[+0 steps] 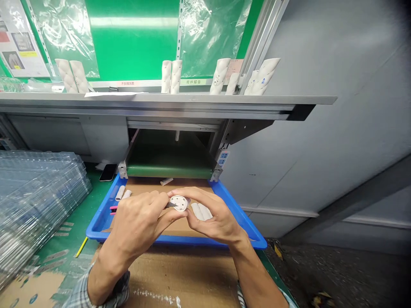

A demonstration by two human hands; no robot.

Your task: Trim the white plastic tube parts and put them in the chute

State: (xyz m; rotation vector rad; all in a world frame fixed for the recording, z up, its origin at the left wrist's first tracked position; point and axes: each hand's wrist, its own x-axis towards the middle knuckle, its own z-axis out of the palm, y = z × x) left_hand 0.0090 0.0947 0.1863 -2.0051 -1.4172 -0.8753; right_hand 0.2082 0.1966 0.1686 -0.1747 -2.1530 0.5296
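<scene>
Over the blue tray, my right hand grips a white cylindrical part between thumb and fingers. Its round end, with several small holes, faces me. My left hand is closed round a tool with a dark, pointed tip, which meets the face of that end. The rest of the tool is hidden in the fist. Pink ends show left of the fist; whether they belong to the same tool I cannot tell. More white parts lie behind my right hand.
The blue tray is lined with cardboard and holds several white tubes. A green conveyor belt ends above its far side. Clear plastic trays are stacked left, near a phone. White twisted pieces stand on the shelf.
</scene>
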